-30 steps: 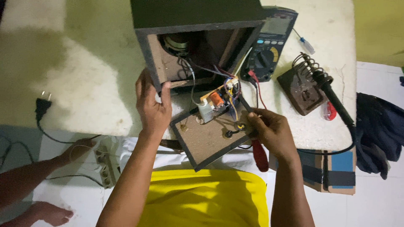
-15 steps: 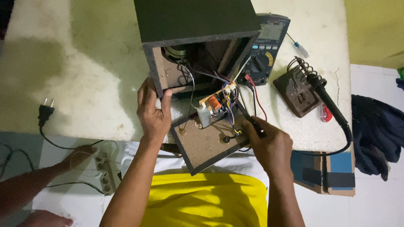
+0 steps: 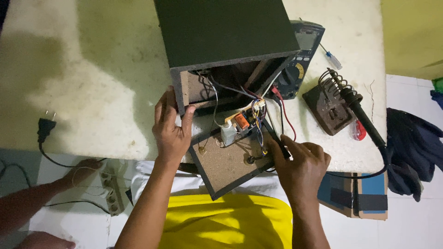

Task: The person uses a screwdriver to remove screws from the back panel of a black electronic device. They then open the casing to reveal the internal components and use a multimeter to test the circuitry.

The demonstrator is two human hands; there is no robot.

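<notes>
Head view, dark speaker cabinet (image 3: 221, 32) upper centre on pale table (image 3: 92, 83), left hand (image 3: 171, 129) gripping its open front edge, right hand (image 3: 300, 163) lower right clenched around a thin tool, touching wired back panel (image 3: 230, 166), multimeter (image 3: 300, 60) and soldering iron (image 3: 360, 115) to the right

matt dark speaker box (image 3: 221, 27) of rough chipboard; raw fibrous back panel (image 3: 228, 166); scuffed, stained pale table (image 3: 92, 69); glossy plastic multimeter (image 3: 300, 55).
</notes>
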